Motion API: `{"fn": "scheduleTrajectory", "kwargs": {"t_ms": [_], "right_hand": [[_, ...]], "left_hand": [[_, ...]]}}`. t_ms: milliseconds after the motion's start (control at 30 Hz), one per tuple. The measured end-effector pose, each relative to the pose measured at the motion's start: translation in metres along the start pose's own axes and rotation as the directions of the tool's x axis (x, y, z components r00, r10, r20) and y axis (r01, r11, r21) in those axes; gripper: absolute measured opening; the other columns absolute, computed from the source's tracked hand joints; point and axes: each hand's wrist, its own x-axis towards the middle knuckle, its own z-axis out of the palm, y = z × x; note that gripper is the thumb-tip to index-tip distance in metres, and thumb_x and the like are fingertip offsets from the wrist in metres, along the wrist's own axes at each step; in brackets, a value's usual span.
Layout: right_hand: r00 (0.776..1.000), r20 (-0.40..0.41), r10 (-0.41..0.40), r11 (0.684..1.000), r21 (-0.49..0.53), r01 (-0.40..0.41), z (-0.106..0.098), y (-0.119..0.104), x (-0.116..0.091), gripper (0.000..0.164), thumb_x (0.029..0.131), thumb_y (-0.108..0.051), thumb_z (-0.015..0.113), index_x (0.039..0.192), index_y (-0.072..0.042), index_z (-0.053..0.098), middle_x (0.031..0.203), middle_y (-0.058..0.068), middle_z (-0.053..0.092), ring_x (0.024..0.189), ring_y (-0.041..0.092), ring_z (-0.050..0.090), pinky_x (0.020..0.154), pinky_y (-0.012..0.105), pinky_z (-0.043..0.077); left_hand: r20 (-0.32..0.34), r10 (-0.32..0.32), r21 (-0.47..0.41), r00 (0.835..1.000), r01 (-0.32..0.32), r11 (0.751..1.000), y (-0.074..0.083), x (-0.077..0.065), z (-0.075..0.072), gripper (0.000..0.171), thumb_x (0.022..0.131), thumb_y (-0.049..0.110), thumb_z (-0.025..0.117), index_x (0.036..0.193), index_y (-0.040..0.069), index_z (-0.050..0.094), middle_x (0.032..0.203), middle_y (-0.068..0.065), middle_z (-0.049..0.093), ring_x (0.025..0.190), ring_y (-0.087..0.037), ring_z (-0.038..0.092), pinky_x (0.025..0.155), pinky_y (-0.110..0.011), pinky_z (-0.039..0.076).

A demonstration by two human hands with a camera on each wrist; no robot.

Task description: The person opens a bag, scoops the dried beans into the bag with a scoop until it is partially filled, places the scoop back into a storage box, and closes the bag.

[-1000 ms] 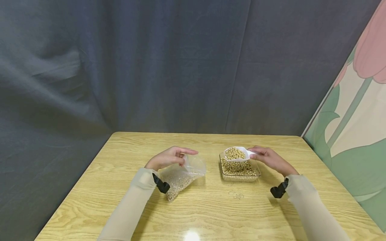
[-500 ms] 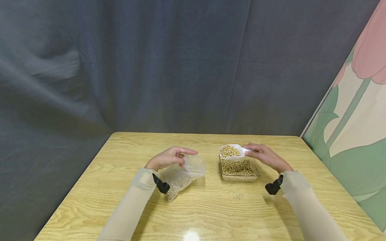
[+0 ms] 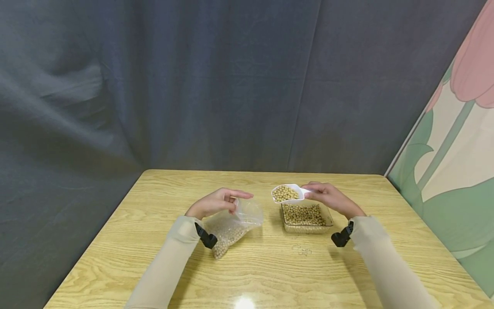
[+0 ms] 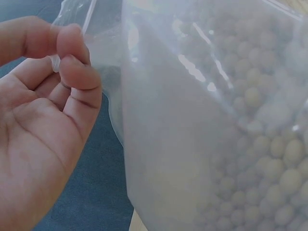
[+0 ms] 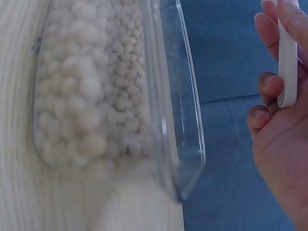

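Note:
My left hand [image 3: 216, 203] pinches the rim of a clear zip bag [image 3: 231, 231] between thumb and fingers. Pale round beans fill the bag's lower part, well visible in the left wrist view [image 4: 274, 168]. With my right hand [image 3: 333, 200] I grip the handle of a white scoop [image 3: 302, 191]. Soybean-like beans [image 3: 284, 194] heap in its bowl, which is held level above the back left corner of a clear rectangular container [image 3: 308, 229]. More of the same beans lie inside that container. The right wrist view shows the scoop's handle [image 5: 288, 72] across my fingers.
Everything rests on a wood-grain table [image 3: 247, 274]. A dark blue curtain [image 3: 224, 86] hangs behind its far edge, and a wall panel with painted flowers [image 3: 455, 171] stands on the right. A faint mark [image 3: 302, 249] shows on the tabletop in front of the container.
My right hand has carried the filled scoop leftward and slightly up, from over the container toward the bag. The left hand and the bag have stayed in place.

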Motion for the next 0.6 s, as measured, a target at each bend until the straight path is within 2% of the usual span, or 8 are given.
{"fn": "scheduleTrajectory", "kwargs": {"t_ms": [133, 267, 400, 600], "right_hand": [[1.000, 0.008, -0.002, 1.000, 0.002, 0.002, 0.004, -0.003, 0.003, 0.052, 0.095, -0.037, 0.057, 0.137, -0.006, 0.053, 0.151, 0.024, 0.034, 0.138, 0.045, 0.030, 0.107, 0.063, 0.029], [1.000, 0.020, -0.024, 1.000, 0.011, 0.024, 0.008, -0.008, 0.008, 0.049, 0.095, -0.036, 0.058, 0.134, -0.008, 0.057, 0.148, 0.021, 0.040, 0.136, 0.043, 0.035, 0.106, 0.062, 0.031], [0.997, 0.041, -0.068, 0.997, 0.025, 0.067, 0.014, -0.010, 0.013, 0.041, 0.095, -0.033, 0.058, 0.129, -0.011, 0.062, 0.137, 0.015, 0.053, 0.123, 0.034, 0.050, 0.102, 0.053, 0.039], [0.993, 0.072, -0.088, 0.996, 0.024, 0.087, 0.021, -0.014, 0.019, 0.035, 0.094, -0.032, 0.060, 0.124, -0.015, 0.066, 0.126, 0.007, 0.059, 0.112, 0.022, 0.054, 0.096, 0.042, 0.042]], "left_hand": [[-0.002, -0.008, -0.015, 1.000, 0.008, 1.000, 0.000, 0.000, 0.000, 0.053, 0.087, -0.006, 0.050, 0.139, 0.004, 0.050, 0.148, -0.013, 0.045, 0.059, -0.020, 0.044, 0.066, -0.029, 0.049], [-0.003, -0.011, -0.017, 1.000, 0.011, 1.000, 0.001, 0.000, 0.000, 0.054, 0.087, -0.007, 0.049, 0.139, 0.003, 0.050, 0.147, -0.013, 0.045, 0.058, -0.020, 0.043, 0.067, -0.029, 0.049], [-0.006, -0.016, -0.017, 1.000, 0.016, 1.000, 0.002, 0.000, 0.000, 0.054, 0.086, -0.007, 0.049, 0.139, 0.003, 0.051, 0.145, -0.014, 0.047, 0.056, -0.022, 0.040, 0.070, -0.030, 0.049], [-0.001, -0.018, -0.033, 1.000, 0.018, 0.999, 0.001, 0.002, 0.000, 0.055, 0.085, -0.008, 0.049, 0.140, 0.000, 0.049, 0.146, -0.021, 0.043, 0.055, -0.017, 0.041, 0.068, -0.029, 0.047]]}}
